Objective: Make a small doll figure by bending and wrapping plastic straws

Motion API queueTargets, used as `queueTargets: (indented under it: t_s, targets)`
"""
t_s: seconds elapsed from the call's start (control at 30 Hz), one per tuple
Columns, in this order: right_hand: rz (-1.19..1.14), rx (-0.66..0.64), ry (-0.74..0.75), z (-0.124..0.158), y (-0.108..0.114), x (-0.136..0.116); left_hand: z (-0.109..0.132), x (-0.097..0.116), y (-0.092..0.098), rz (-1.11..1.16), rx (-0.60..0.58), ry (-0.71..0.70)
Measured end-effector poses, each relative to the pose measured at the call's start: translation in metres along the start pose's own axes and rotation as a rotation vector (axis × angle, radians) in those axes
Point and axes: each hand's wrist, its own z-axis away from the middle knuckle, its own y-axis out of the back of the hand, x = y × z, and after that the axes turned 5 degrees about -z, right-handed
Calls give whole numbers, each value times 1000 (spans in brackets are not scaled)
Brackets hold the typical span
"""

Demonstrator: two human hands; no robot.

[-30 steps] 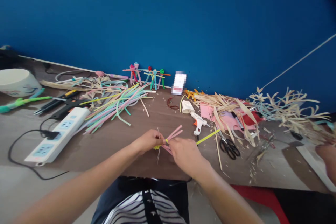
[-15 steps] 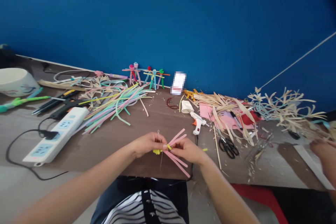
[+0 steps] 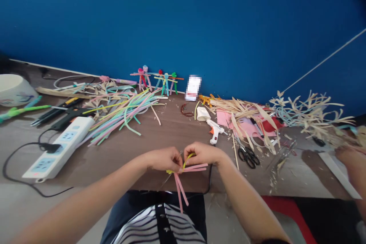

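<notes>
Just over the near table edge, my left hand (image 3: 168, 159) pinches a small bundle of pipe cleaners where a yellow coil and pink strands meet. The pink pipe cleaners (image 3: 180, 193) stick out below and to the right of the fingertips. My right hand (image 3: 204, 153) is closed on a yellow pipe cleaner (image 3: 188, 157), which bends up from the bundle. Most of the yellow coil is hidden behind my left fingers. A thin wire-like strand shows beside that hand.
Loose pastel pipe cleaners (image 3: 114, 120) and a power strip (image 3: 61, 148) lie left. Small pipe-cleaner figures (image 3: 166, 84) stand along the wall. A white glue gun (image 3: 215, 131), scissors (image 3: 248, 157) and dried-leaf strips (image 3: 237, 108) lie right. Another person's arm (image 3: 351, 166) shows at the far right.
My right hand has shifted up and now draws the yellow pipe cleaner into a curve. The pink strands have swung round, some pointing down. My left hand keeps its pinch.
</notes>
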Motion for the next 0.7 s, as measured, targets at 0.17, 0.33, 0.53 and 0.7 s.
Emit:
queueTargets:
  t_s: [0.17,0.33,0.53,0.7]
  targets:
    - [474,182,-100,4,-9,-29,-6,-7,-5,-141,140,80]
    - [770,352,-132,18,-35,-51,-11,-18,-8,-28,331,111]
    - [637,519,-99,31,-49,-41,-4,-15,-7,412,400,90]
    - [177,580,-29,23,-48,-9,2,-14,-6,590,309,25]
